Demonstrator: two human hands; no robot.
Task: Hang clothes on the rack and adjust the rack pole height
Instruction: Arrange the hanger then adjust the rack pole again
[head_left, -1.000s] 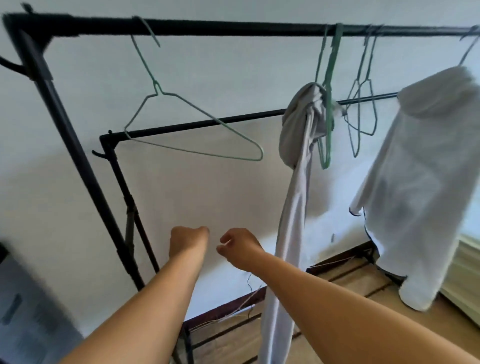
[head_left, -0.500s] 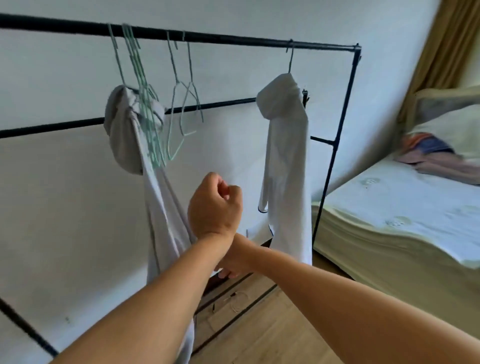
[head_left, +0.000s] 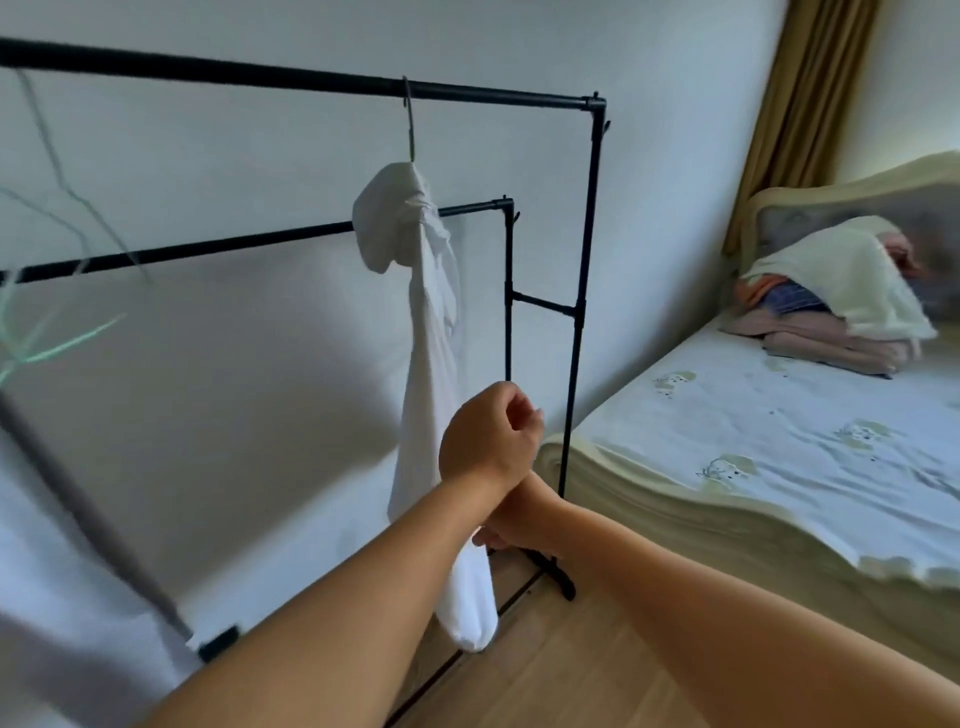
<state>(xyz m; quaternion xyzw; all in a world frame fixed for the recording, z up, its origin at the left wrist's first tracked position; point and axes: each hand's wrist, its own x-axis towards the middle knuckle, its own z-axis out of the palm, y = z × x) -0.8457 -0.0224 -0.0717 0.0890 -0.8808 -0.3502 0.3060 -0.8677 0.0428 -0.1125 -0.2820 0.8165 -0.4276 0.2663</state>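
A black clothes rack stands against the white wall, with a high front pole (head_left: 291, 78) and a lower rear pole (head_left: 218, 249). A white garment (head_left: 428, 332) hangs from a green hanger (head_left: 410, 130) on the high pole. Blurred green wire hangers (head_left: 47, 343) show at the left edge. My left hand (head_left: 491, 436) is a loose fist holding nothing, raised beside the garment's lower part. My right hand (head_left: 506, 527) sits under the left wrist, mostly hidden by it, close to the rack's right upright (head_left: 576, 364); I cannot tell whether it grips anything.
A bed (head_left: 753, 441) with a pale printed sheet fills the right side, its corner close to the rack's foot (head_left: 563, 582). Folded clothes under a cream towel (head_left: 831, 306) lie at its head. A mustard curtain (head_left: 800, 104) hangs behind. Wooden floor (head_left: 545, 675) lies below.
The view has swung right along the rack: the grey garment and most hangers left the frame, the rack's right end and the bed came in. My hands crossed, left over right.
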